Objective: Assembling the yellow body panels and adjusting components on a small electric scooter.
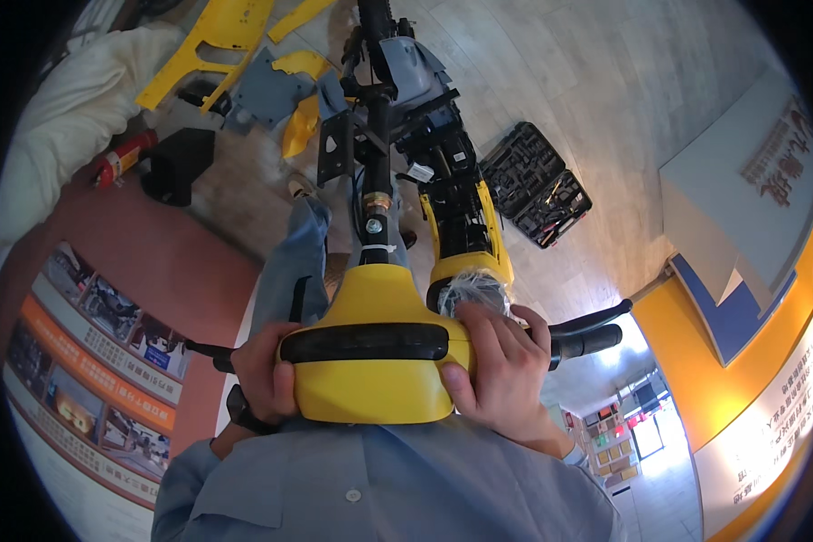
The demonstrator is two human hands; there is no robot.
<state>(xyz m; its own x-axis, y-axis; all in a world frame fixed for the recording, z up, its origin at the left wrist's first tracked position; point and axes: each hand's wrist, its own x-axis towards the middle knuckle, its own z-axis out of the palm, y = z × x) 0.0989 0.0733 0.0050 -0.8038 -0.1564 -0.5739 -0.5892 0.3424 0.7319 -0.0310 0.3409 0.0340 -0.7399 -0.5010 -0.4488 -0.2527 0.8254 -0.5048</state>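
The cover (370,379), yellow with a glossy black band (366,342), sits low and central in my view, close against the shirt (334,488), at the near end of the column (379,172). I take it for moulded plastic: light and fairly stiff, slick on the broad faces, likely to scratch or crack at its thin edges if twisted. I'd trust the two side corners for hold and keep pressure off the band.

That is where my hands are. The left hand (264,375) has its thumb on the cover's left edge and fingers curled close around that side, tips hidden. The right hand (506,375) clasps the right corner, thumb on the yellow, fingers arched over; I can't tell what lies under them. Just beside is crinkled film (479,285), soft and probably slippery.

Farther out are the right grip (596,341), the tool case (544,185) and loose yellow panels (230,27).
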